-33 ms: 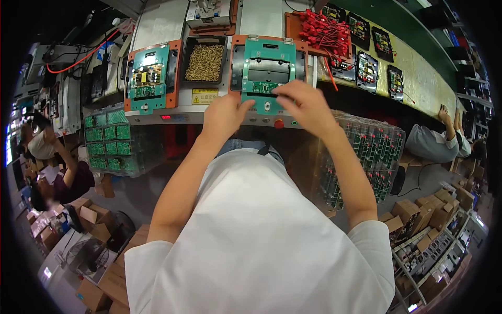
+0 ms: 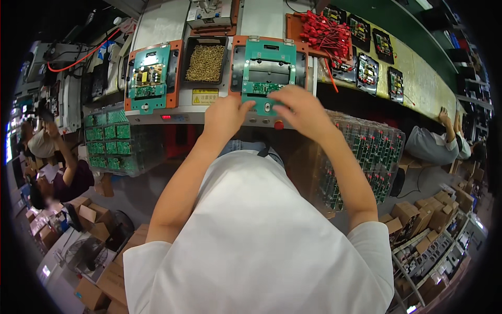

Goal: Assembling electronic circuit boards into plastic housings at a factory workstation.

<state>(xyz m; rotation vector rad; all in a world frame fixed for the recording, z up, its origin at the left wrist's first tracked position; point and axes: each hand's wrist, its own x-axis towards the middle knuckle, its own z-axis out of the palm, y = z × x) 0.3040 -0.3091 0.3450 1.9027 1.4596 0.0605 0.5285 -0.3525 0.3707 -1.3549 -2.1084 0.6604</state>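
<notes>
A teal fixture plate [image 2: 269, 51] sits in an orange-edged frame in front of me, with a small green circuit board [image 2: 265, 88] in its lower part. My right hand [image 2: 303, 111] is over the board's right end, thumb and forefinger apart, slightly blurred, with nothing visible between them. Beside the fixture's lower left corner is my left hand [image 2: 224, 116], thumb pointing right toward the plate and apart from the forefinger; its other fingers are partly hidden. To the left, a second teal fixture [image 2: 148, 99] carries a populated board [image 2: 148, 77].
A black bin of small brass-coloured screws [image 2: 205, 63] stands between the fixtures. Red-tipped wires [image 2: 325, 35] are piled at the back right, beside black housings [image 2: 367, 70]. Stacked trays of boards [image 2: 110, 140] flank me. A red button [image 2: 278, 125] is on the front edge.
My right hand has shifted slightly down and left, its fingertips lower over the board's right end. My left hand stays beside the fixture.
</notes>
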